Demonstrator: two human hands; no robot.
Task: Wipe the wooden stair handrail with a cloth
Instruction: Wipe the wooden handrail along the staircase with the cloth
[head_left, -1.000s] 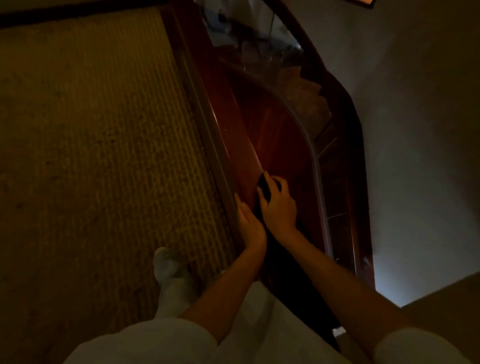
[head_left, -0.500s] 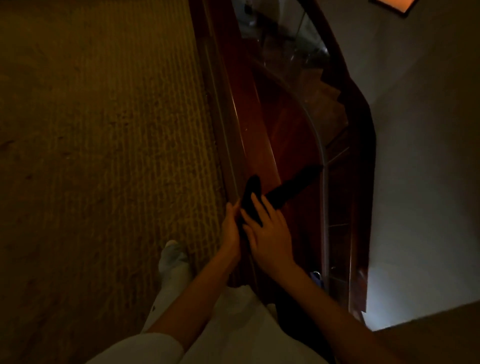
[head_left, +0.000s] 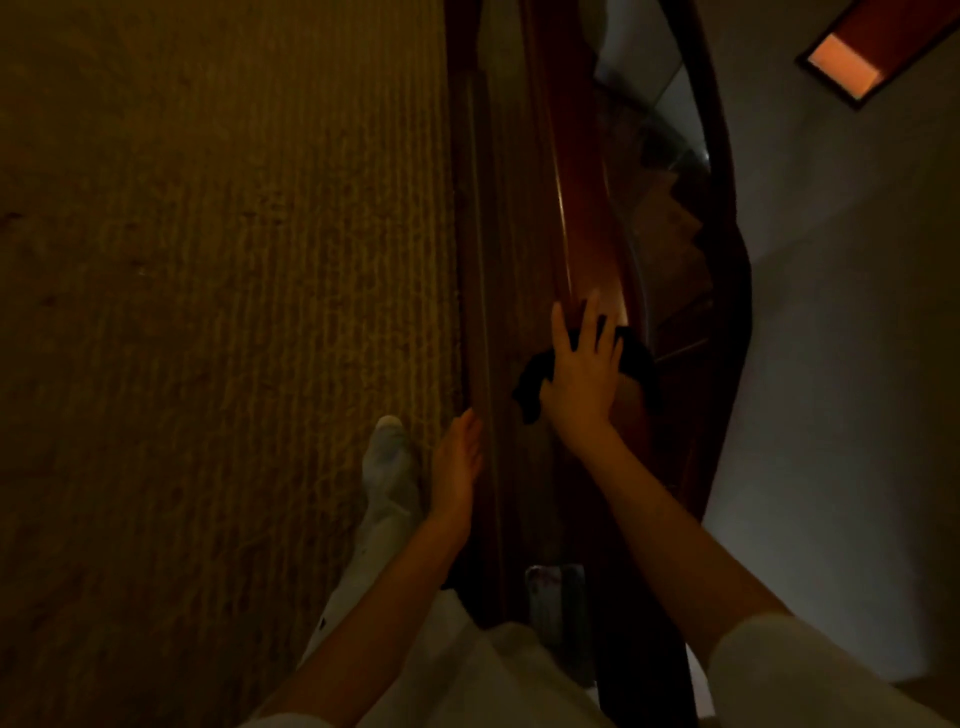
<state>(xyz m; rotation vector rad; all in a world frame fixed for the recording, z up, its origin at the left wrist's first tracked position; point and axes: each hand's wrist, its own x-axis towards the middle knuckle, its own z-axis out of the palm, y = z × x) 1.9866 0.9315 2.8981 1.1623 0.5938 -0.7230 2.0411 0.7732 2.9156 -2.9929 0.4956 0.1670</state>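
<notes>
Lengthwise, the handrail (head_left: 581, 223) runs near to far; right hand (head_left: 584, 370), fingers spread, presses the cloth (head_left: 534, 382) onto it; left hand (head_left: 457, 467) rests straight-fingered, nearer, on its left edge.

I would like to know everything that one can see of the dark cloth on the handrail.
The cloth looks black, soft and crumpled, without visible pattern. It lies on top of the reddish wooden handrail. The right hand presses flat on its middle with spread fingers, so only bunched ends show at each side of the hand. Its full shape is hidden.
</notes>
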